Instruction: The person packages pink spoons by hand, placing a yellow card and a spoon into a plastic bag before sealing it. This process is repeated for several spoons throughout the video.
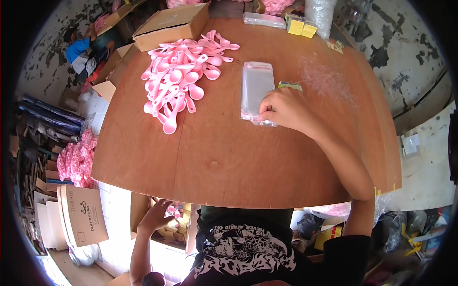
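My right hand point(285, 108) is over the lower right corner of a stack of clear plastic bags point(257, 90), its thumb and fingers pinched together at the stack's near edge. What it pinches is too small to make out. Partly behind that hand lies a small yellow-green card stack point(290, 86). Off the near edge of the table, my left hand point(157, 215) hangs above an open carton of small packages point(175, 233), with its fingers apart and nothing in them. A heap of pink spoons point(179, 71) lies on the left part of the brown table point(229, 162).
A closed cardboard box point(171, 26) stands behind the spoons. Yellow boxes point(300, 26) and a clear plastic bundle point(264, 20) sit at the far edge. Loose clear strips point(327, 81) lie at right. Another person point(81, 55) is at the far left.
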The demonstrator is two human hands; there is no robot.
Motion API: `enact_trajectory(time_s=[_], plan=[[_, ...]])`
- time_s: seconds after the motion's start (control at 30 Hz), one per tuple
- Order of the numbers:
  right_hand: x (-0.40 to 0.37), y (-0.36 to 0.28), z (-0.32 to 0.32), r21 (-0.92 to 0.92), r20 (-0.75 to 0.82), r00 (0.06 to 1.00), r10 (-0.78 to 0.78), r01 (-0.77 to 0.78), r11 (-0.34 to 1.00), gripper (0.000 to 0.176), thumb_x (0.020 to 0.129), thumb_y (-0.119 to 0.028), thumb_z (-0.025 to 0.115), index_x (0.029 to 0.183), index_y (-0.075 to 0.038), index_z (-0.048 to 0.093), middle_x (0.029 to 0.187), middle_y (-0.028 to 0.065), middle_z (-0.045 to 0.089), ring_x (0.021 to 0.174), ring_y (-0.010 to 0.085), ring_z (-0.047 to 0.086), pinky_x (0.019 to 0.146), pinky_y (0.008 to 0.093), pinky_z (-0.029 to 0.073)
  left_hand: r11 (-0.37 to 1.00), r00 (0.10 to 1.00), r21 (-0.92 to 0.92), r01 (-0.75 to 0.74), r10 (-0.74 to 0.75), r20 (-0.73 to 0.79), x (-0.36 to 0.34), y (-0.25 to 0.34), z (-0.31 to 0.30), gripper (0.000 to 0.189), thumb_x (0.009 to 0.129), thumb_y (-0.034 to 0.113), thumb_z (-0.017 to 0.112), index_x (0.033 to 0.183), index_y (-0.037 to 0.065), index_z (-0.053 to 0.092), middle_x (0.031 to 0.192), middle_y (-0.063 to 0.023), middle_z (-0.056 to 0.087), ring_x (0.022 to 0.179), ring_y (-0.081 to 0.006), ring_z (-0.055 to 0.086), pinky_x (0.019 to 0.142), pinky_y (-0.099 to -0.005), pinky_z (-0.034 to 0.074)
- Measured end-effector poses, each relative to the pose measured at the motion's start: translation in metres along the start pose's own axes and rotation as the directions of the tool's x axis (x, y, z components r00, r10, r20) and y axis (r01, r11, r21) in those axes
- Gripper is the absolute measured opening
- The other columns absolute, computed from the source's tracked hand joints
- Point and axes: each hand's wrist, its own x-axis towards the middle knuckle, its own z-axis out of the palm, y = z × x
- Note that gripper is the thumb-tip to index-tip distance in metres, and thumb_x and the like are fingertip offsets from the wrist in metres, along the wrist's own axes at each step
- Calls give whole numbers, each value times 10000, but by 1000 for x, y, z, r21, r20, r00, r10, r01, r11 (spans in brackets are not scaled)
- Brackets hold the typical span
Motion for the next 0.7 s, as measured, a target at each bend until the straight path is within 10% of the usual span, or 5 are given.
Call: enact_trajectory(time_s=[0.17, 0.33, 0.5, 0.57, 0.7], plan=[[2, 12, 5, 55, -121, 986, -110, 117, 992, 103, 807, -164, 657, 781, -71, 694, 792, 79, 679, 778, 264, 644, 661, 367, 492, 857, 773, -352, -375, 499, 391, -1, 126, -74, 446, 952, 303, 573, 1311, 46, 514, 1203, -173, 599, 1058, -318, 605, 907, -393, 469], [-1, 7, 1, 118, -264, 961, -80, 114, 986, 68, 830, -79, 627, 847, -17, 650, 843, 119, 666, 775, 293, 628, 691, 381, 485, 366, 433, -498, -786, 901, -20, 9, 201, -141, 419, 922, 209, 618, 1296, 47, 525, 1165, -155, 616, 975, -323, 641, 817, -407, 528], [-25, -24, -20, 13, -356, 882, -308, 334, 942, 50, 840, -70, 643, 848, -21, 640, 816, 110, 625, 780, 285, 596, 686, 376, 474, 786, 660, 18, -618, 531, -531, 73, 251, -183, 312, 861, 180, 685, 1132, 54, 594, 1130, -150, 623, 919, -310, 664, 786, -392, 548], [-55, -58, -32, 219, -353, 887, -299, 389, 895, 64, 820, -81, 679, 867, -41, 665, 818, 97, 627, 768, 278, 594, 683, 372, 474, 453, 131, 568, -688, 847, -516, 104, 262, -196, 217, 833, 135, 705, 1001, 28, 619, 1022, -125, 662, 867, -300, 675, 759, -348, 554], [-76, -40, -31, 415, -434, 900, 30, 170, 894, 98, 825, -72, 676, 918, -41, 683, 861, 116, 642, 798, 293, 612, 693, 383, 485, 483, 552, -269, -833, 703, -449, 115, 258, -177, 50, 850, 48, 685, 882, 10, 679, 922, -42, 701, 827, -154, 682, 752, -272, 538]])
